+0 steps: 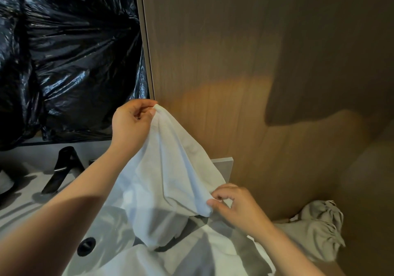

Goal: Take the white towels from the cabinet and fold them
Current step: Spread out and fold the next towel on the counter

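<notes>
Head view: thin white cloth towel is held up in the air over the white sink basin, not lying flat. Left hand is highest, up & behind the basin, thumb + forefinger pinching the towel's top corner, other fingers curled. Right hand is lower, above the basin's right side, pinching a side edge of the same towel w/ thumb & fingertips. Fabric hangs slack btw the 2 grips in loose folds; its bottom end droops toward the basin. More white fabric lies rumpled across the basin's near side, under the held towel; can't tell if it's a separate piece. Black angular tap stands at the basin's back left. Round black drain sits in the basin floor. Crumpled grey cloth lies right of the basin. Glossy black plastic sheet hangs behind the basin; brown wood-grain wall panel rises behind & right of it.
</notes>
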The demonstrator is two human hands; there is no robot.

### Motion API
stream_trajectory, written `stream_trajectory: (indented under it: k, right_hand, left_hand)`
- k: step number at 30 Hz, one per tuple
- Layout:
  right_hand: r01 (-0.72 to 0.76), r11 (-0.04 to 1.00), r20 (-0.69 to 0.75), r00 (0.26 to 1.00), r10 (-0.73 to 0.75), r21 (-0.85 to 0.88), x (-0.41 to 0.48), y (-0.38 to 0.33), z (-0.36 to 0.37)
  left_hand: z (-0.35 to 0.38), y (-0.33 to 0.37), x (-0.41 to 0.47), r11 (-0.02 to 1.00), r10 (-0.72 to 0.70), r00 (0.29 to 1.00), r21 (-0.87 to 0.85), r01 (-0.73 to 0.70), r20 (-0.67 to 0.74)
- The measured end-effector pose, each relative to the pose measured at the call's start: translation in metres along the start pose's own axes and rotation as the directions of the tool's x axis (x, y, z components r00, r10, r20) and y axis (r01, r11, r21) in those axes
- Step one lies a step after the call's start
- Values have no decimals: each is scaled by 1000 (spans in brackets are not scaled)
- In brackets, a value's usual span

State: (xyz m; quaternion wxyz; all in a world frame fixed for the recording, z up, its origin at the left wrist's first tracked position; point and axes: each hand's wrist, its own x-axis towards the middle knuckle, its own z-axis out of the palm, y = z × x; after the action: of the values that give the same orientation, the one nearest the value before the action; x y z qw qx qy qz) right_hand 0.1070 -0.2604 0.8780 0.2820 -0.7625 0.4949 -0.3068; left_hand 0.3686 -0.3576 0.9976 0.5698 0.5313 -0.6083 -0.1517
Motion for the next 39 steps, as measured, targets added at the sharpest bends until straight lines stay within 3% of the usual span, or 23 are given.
stream_trajectory:
  k: [2, 11, 16, 21, 26, 30, 35, 39]
  right_hand:
    - [-41, 998, 51, 998, 44, -44, -4, 9, -1]
    - [-109, 992, -4, 994, 109, -62, -19, 34, 0]
    - [-160, 962, 46, 984, 174, -221, -24, 48, -18]
    - [-180, 890, -16, 982, 191, -419, -17, 46, -57]
    - [-181, 827, -165, 980, 108, -533, 10, 21, -113]
    - [-143, 762, -291, 955, -61, -631, 39, -7, -161]
    - [-163, 685, -345, 928, -137, -710, 69, -37, -206]
    - [-184, 682, -384, 910, -153, -708, 80, -51, -224]
  left_hand:
    - [-1, -4, 2, 1000, -12, 1000, -2, 12, -21]
    - [-1, -13, 4, 1000, -25, 999, 13, 25, -43]
    - [-2, -8, 11, 1000, 8, 1000, 27, -8, -22]
    - [-4, -11, 16, 999, 14, 999, 30, -12, -41]
    - [-13, -1, 32, 1000, 0, 991, 5, 1, -137]
    - [-22, 20, 52, 999, 10, 979, -31, -17, -203]
    - [-26, 30, 64, 1000, -14, 965, -20, 9, -262]
    - [-29, 35, 68, 1000, -2, 953, -11, -1, -302]
